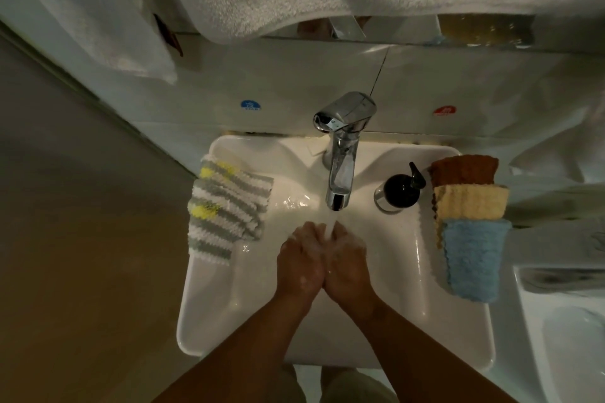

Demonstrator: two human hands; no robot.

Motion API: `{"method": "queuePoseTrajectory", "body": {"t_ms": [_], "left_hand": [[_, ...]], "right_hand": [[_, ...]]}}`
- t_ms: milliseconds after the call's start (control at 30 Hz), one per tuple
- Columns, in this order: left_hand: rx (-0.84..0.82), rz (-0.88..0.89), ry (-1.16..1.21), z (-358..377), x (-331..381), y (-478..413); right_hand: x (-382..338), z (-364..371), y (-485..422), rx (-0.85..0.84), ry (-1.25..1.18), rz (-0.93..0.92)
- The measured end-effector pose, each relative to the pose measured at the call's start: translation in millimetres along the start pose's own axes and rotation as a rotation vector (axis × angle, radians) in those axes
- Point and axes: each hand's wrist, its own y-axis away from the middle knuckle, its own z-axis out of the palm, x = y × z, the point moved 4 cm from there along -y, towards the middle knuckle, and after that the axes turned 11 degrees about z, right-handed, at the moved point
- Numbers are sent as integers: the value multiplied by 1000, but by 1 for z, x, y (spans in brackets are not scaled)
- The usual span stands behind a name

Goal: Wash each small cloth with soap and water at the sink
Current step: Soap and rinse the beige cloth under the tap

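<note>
Head view: cloths may slip

Left hand (299,263) and right hand (347,267) seem open and empty under the tap (340,170), though water blurs the fingers. Striped cloth (226,209) and blue cloth (471,258) lie on the sink (196,321) rim; a careless wet grab could drop them.

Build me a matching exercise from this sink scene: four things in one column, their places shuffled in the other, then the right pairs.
Things
1. striped cloth
2. blue cloth
3. brown cloth
4. black soap pump

Places
A. just right of the tap
B. draped over the left rim of the sink
C. right rim, end nearest the person
D. right rim, end farthest from the person

Pairs: 1-B, 2-C, 3-D, 4-A
</note>
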Motion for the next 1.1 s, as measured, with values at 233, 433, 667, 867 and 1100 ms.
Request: {"method": "queuePoseTrajectory", "body": {"t_ms": [233,433,667,867,1100], "left_hand": [[-54,-38,-28,0,-2,-4],[52,-184,479,-1,-8,11],[-97,103,-84,-6,12,4],[-109,163,-215,-8,10,-3],[14,-196,328,-7,-2,9]], "right_hand": [[15,9,-4,-63,-43,238],[2,-5,5,-89,-257,234],[3,-4,3,-129,-111,281],[3,1,-3,-119,204,100],[-6,-10,8,-102,-248,256]]}}
